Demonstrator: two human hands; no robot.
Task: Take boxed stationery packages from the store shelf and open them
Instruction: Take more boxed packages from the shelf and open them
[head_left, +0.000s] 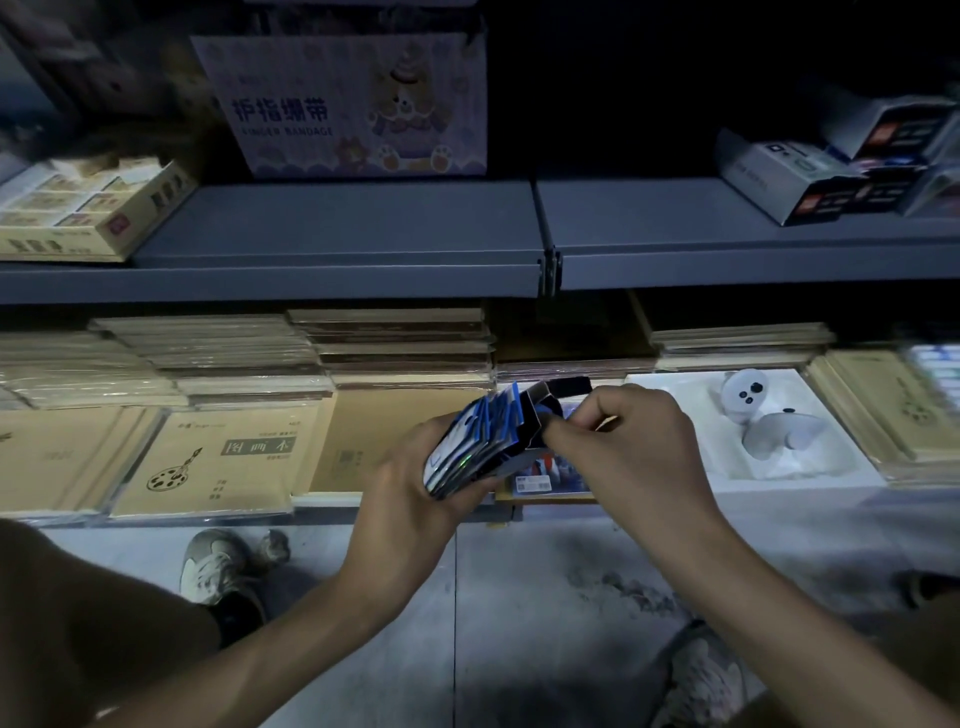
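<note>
Dim store shelving backs a small card box (535, 421), held just above the lower shelf's (327, 500) front edge. The left hand (410, 499) curls round the blue packets (467, 447) fanning from the box, and the right hand (623, 441) pinches its open end. It looks light, thin and tearable, best gripped by its sides. Open room lies over the floor (519, 597).
</note>
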